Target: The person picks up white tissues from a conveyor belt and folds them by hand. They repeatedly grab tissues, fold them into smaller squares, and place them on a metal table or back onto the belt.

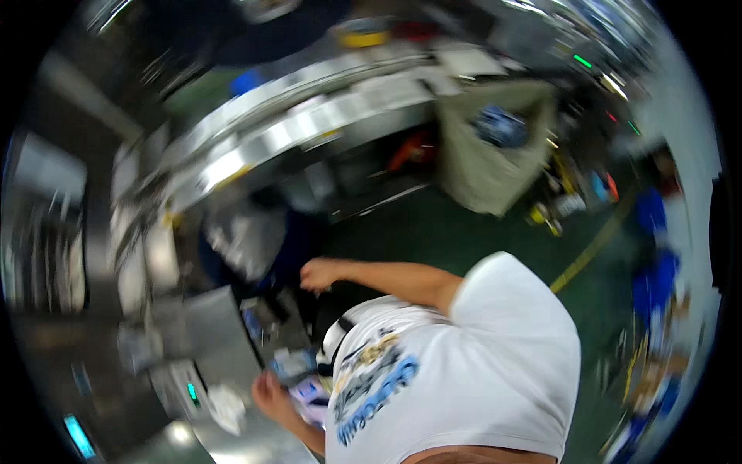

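The whole view is smeared by motion. My right hand (320,274) is held out in front of my white T-shirt, with its fingers curled in. Whether anything sits inside it is hidden. Beyond it stands a dark blue round bin (290,240) with a pale grey plastic liner (247,241). Lower down, my left hand (270,396) hangs beside the edge of a metal worktable (220,332). Blur hides how its fingers lie. A crumpled white cloth or bag (226,408) rests on the table near that hand.
A long bench with shiny metal trays (301,120) curves across the back. Right of it stands a large beige sack-lined bin (487,174) with blue material (500,126) inside. A yellow line (591,255) crosses the dark green floor. Blue items (655,286) lie along the right wall.
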Demonstrator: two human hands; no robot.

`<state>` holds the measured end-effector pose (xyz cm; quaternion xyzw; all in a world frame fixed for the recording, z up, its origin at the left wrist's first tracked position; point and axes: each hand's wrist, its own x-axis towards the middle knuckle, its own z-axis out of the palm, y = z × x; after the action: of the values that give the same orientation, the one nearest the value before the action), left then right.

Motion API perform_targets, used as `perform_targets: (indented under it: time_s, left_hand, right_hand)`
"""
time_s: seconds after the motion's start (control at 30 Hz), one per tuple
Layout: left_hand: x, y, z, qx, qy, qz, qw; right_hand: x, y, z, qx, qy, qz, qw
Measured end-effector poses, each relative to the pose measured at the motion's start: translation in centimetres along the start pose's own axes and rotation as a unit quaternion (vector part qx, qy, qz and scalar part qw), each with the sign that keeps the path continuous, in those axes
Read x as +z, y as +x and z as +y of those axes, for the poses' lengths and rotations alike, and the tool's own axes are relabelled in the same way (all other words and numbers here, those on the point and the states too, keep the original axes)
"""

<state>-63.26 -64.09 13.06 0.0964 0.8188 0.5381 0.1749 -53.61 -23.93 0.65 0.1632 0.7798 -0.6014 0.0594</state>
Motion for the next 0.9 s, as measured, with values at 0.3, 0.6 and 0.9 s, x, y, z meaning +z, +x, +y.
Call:
perform_targets:
  time_s: [0.3, 0.6, 0.9]
  left_hand:
    - [-10.7, 5.5, -6.9, 0.065, 0.436, 0.255, 0.861]
    - [-10.2, 4.5, -11.3, 0.132, 0.386, 0.342, 0.846]
    - [-13.3, -0.2, -8.4, -0.03, 0.153, 0.405, 0.901]
  right_hand:
    - [0.1, -0.4, -3.1, 0.052, 0.058, 0.036, 0.996]
    - [1.7, -0.9, -1.4, 0.035, 0.216, -0.025, 0.975]
    - [7.8, 6.1, -13.5, -0.031, 0.116, -0.127, 0.985]
